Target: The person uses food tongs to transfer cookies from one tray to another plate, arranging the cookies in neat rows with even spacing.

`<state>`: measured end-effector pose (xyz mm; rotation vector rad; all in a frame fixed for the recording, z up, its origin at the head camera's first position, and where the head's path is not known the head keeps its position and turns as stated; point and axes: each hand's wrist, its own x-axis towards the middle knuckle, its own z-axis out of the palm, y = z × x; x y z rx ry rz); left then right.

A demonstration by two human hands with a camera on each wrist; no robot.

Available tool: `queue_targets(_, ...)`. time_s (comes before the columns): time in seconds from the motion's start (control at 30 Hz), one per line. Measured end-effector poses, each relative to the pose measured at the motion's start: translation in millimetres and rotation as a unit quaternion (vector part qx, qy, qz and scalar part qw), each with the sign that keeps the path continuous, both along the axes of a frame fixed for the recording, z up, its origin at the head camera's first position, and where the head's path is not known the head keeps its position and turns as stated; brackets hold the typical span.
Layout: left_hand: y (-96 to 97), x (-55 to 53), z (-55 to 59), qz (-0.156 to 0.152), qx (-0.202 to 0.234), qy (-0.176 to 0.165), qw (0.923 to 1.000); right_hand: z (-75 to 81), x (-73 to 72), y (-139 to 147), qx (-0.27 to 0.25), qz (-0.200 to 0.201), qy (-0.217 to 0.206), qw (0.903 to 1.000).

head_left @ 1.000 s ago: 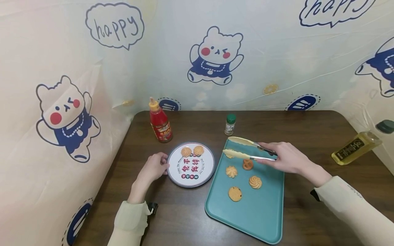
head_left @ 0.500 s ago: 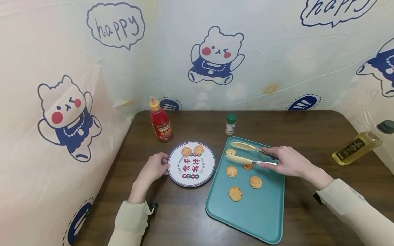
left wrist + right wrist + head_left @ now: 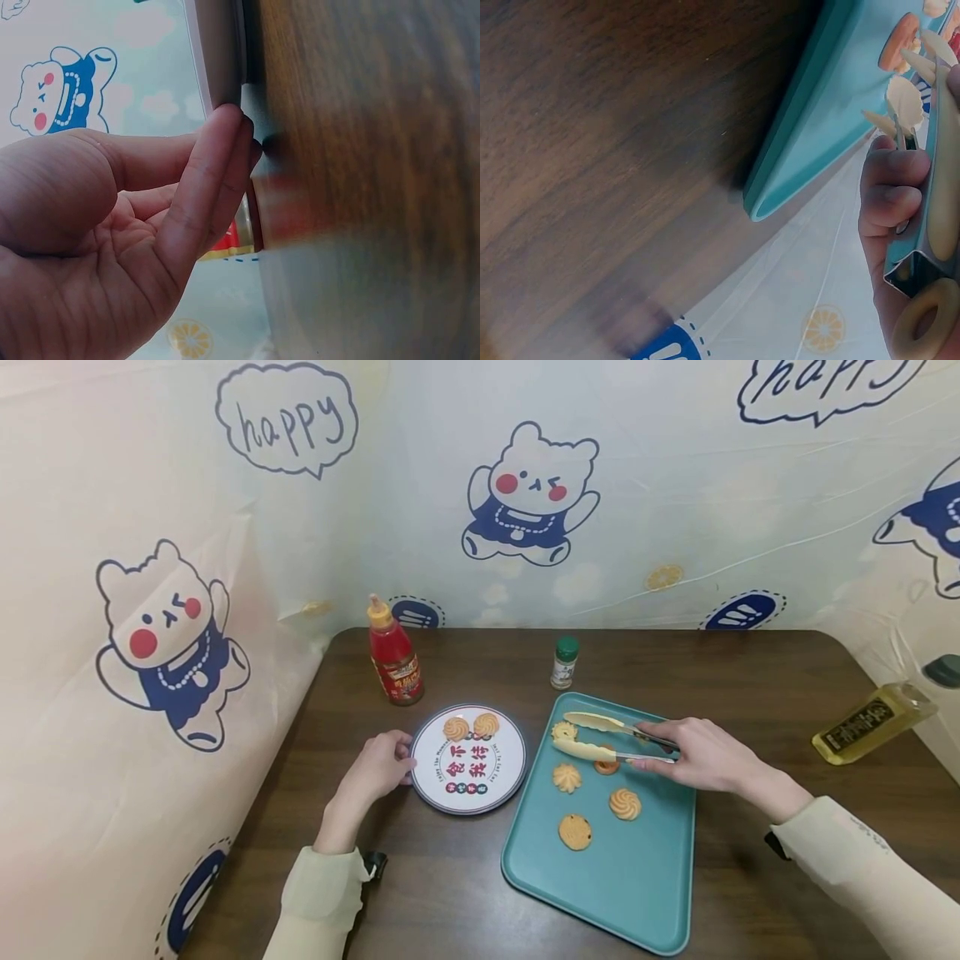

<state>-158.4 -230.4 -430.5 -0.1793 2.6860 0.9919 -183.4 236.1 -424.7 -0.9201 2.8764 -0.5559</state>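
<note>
My right hand (image 3: 703, 755) grips a pair of tongs (image 3: 600, 752) with cream-coloured tips and metal arms. The tongs are spread over the teal baking tray (image 3: 600, 893), their tips around or just above a flower-shaped cookie (image 3: 564, 730) near its far left corner. One arm partly covers a pretzel cookie (image 3: 606, 767). Nearer on the tray lie a star-shaped cookie (image 3: 567, 777), a swirl cookie (image 3: 625, 804) and a round chip cookie (image 3: 575, 832). My left hand (image 3: 380, 766) holds the left rim of a white plate (image 3: 435, 793), thumb and fingers at its edge. Two swirl cookies (image 3: 457, 729) sit on that plate.
Behind the plate stands a red sauce bottle (image 3: 396, 660) with a yellow cap. A small green-capped spice jar (image 3: 565, 663) stands just behind the tray. An oil bottle (image 3: 870, 722) is at the far right. Patterned cloth surrounds the wooden table (image 3: 442, 893).
The tongs moved slightly right and toward me, from above the tray's far corner to about the flower-shaped cookie, then nearly stopped. My left hand stayed at the plate's rim.
</note>
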Motion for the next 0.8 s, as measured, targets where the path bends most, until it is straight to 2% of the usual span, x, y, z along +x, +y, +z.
queue_targets(0.37, -1.0, 0.2, 0.7, -0.004, 0.006, 0.002, 1.0000, -1.3, -1.8, 0.5, 0.002, -0.001, -0.001, 1.0000)
queue_targets(0.8, -2.6, -0.2, -0.6, 0.009, 0.010, -0.017, 0.9998, 0.8, -1.5, 0.0, -0.004, 0.001, -0.002, 1.0000)
